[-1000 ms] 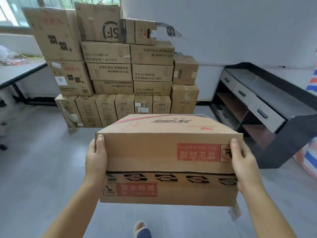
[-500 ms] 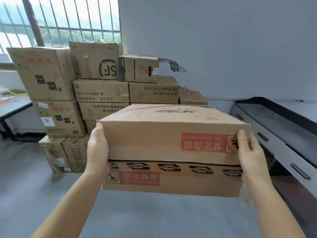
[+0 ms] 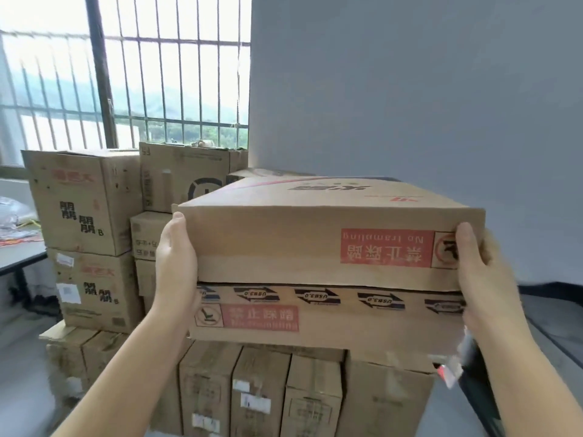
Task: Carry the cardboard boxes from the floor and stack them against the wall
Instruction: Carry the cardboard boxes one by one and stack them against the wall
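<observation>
I hold a wide, flat cardboard box [image 3: 315, 247] with red "No tramping" labels in front of my chest, raised above the lower rows of the stack. My left hand [image 3: 176, 260] grips its left end, thumb on the near face. My right hand [image 3: 479, 263] grips its right end the same way. Behind and below it the stack of cardboard boxes [image 3: 85, 216] stands against the grey wall [image 3: 410, 89], partly hidden by the carried box. A row of narrow upright boxes [image 3: 262, 395] sits directly beneath the carried box.
A barred window [image 3: 126, 74] is behind the stack at the left. A grey table [image 3: 19, 257] juts in at the far left. A dark cabinet edge [image 3: 552, 313] lies at the right, and loose tape hangs from the carried box's lower right corner [image 3: 454, 370].
I have walked close to the stack. The carried box has risen from waist height to the level of the upper rows, and the view has tilted up to the window.
</observation>
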Tool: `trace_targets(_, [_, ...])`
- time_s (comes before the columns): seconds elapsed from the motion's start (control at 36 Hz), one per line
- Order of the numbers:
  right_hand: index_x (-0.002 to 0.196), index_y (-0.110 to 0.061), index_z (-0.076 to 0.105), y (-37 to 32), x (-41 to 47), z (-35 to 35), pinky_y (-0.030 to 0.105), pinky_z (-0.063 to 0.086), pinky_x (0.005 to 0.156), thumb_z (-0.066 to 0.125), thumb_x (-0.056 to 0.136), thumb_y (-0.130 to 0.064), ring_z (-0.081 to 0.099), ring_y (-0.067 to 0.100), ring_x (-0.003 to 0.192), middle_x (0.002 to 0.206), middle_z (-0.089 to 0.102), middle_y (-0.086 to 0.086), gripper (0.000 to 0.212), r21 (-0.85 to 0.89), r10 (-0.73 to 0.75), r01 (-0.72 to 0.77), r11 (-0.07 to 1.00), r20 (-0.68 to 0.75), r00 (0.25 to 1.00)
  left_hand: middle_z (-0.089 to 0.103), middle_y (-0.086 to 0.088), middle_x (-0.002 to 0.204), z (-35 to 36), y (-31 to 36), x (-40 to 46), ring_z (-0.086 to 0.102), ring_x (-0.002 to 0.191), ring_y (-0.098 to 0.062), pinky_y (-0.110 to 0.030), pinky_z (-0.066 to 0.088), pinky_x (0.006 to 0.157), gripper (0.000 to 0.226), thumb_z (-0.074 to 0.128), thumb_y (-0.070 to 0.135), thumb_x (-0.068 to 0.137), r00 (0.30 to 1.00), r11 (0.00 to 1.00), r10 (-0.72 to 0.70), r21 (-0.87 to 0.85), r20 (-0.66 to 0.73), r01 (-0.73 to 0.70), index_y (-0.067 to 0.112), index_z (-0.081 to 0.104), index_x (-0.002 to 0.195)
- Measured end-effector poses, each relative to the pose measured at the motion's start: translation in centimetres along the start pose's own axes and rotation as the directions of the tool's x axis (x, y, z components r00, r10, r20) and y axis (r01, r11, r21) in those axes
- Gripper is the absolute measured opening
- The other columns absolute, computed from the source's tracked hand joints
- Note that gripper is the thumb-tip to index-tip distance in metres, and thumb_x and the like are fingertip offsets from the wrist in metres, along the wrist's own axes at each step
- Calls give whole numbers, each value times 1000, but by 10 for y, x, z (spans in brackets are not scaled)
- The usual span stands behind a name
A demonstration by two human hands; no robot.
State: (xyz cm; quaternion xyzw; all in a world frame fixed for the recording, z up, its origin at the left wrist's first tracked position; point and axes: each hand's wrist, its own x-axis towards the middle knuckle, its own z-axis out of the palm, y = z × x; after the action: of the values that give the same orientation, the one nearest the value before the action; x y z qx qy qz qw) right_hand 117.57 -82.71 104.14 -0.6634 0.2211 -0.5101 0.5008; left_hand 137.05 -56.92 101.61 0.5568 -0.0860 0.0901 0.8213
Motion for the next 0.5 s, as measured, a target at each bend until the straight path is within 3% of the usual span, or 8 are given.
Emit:
trace_targets(0.06, [130, -31, 51, -3, 12, 6, 34, 47, 91, 41, 98, -47, 58, 4, 103, 110, 62, -17, 36, 44, -44, 43, 998, 21, 999, 56, 10, 129, 7, 8, 15, 50, 120, -12, -39, 38, 106, 49, 34, 54, 95, 999, 999, 35, -21, 10, -34, 31, 49, 135])
trace_targets(0.14, [131, -29, 51, 4, 63, 42, 22, 46, 81, 39, 100, -42, 57, -4, 99, 109, 61, -18, 35, 50, -111, 111, 993, -3, 994, 52, 9, 136, 42, 9, 73, 46, 126, -13, -42, 34, 110, 60, 37, 62, 88, 994, 994, 109, -11, -31, -109, 30, 47, 137])
trace_targets(0.28, [133, -27, 50, 20, 145, 110, 35, 48, 98, 40, 100, -42, 59, 7, 111, 123, 62, -9, 37, 112, -163, 166, 980, -36, 986, 43, 11, 141, 91, 2, 169, 38, 131, -11, -33, 27, 109, 55, 32, 55, 97, 980, 980, 196, -11, -40, -197, 26, 38, 144])
trace_targets(0.5, [132, -29, 51, 43, 250, 218, 30, 49, 90, 40, 100, -43, 60, 3, 105, 118, 62, -13, 36, 123, -216, 226, 966, -86, 973, 50, 7, 139, 144, -30, 330, 44, 130, -16, -44, 32, 111, 66, 37, 66, 84, 968, 970, 240, -65, 79, -235, 29, 47, 138])
